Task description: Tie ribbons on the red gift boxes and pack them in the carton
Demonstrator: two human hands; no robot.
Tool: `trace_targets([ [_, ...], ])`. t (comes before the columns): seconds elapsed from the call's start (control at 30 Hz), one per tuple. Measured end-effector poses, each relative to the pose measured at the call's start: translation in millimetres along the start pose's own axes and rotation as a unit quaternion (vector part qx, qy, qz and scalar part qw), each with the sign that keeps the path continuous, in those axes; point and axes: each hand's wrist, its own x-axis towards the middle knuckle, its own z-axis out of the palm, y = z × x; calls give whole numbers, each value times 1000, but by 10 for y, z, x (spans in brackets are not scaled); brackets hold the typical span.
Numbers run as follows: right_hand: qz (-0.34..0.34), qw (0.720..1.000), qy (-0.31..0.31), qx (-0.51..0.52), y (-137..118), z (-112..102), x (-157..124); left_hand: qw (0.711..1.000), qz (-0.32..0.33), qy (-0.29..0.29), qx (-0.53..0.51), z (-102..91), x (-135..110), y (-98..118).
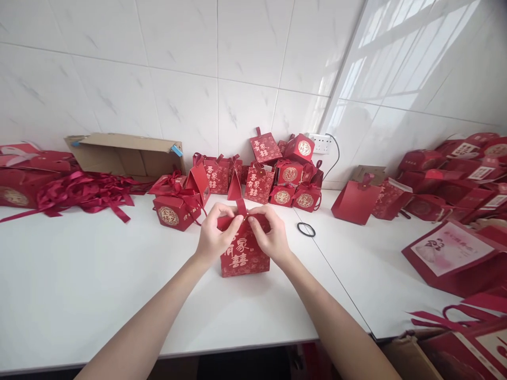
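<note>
A red gift box (246,259) with pale Chinese characters stands upright on the white table (158,306), in front of me. Both hands grip its top edge. My left hand (219,232) pinches the upper left part between thumb and bent fingers. On the upper right part, my right hand (270,232) does the same, its thumb close to the other thumb. A red ribbon loop (240,206) rises from the box top between the hands. The box's upper corners are hidden behind my fingers.
Finished-looking red boxes (291,174) are stacked by the tiled wall. Loose red ribbons (87,195) lie at left before an open cardboard box (127,153). A black ring (306,229) lies right of my hands. More red boxes (455,174) pile up at right, near a power strip (321,143).
</note>
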Motion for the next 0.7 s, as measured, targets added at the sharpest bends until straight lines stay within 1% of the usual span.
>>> trace_targets([
  [0.1,-44,999,11,-27,29,24,-19,998,47,-30,3,-1,15,27],
  [0.23,-82,995,34,-47,54,51,-38,998,58,-27,4,2,13,40],
  [0.4,-90,994,26,-55,73,51,-57,996,68,-53,-4,-30,6,34],
  [0.47,-93,994,32,-55,82,46,-64,996,69,-63,-6,-41,5,39],
  [0.6,-97,993,43,-58,89,42,-72,996,69,-64,-8,-44,2,46],
  [0.7,-88,994,45,-51,80,43,-75,996,62,-61,-6,-34,-1,45],
])
